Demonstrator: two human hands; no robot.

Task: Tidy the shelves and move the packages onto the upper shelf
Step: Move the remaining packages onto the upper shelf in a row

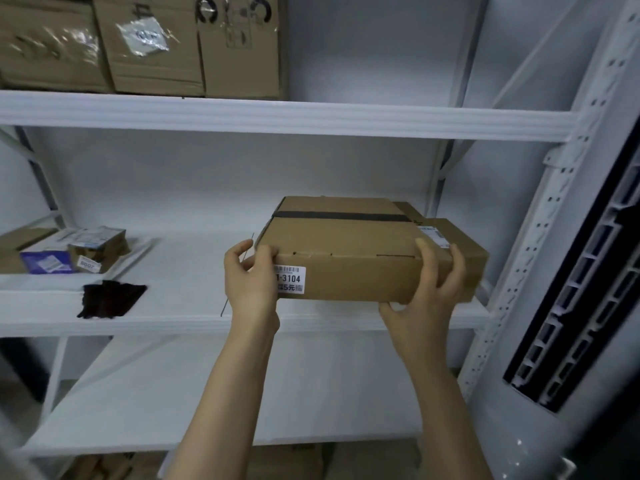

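1. A white metal rack is filling the frame. Its middle shelf is crossing the centre.
2. Brown cartons are standing on the upper shelf in the upper left of the frame.
3. A flat cardboard box is sitting right of centre, over the middle shelf. Whether it is resting on the shelf or raised just off it cannot be told. It is lying flat with its long axis running left to right. Its long labelled side is facing the camera, and a black tape strip is running along the lid.
4. The right hand is gripping the box's front right corner, with the fingers spread up the side and the thumb at the lower edge.
5. The left hand is gripping the front left corner, with curled fingers hooking over the top edge.
6. A second brown box is lying just behind and right of the held one, partly hidden.
7. Small packages are lying at the left edge of the frame, on the same shelf.
8. A dark bag is lying just below them.
9. A white label is sitting beside the left hand.
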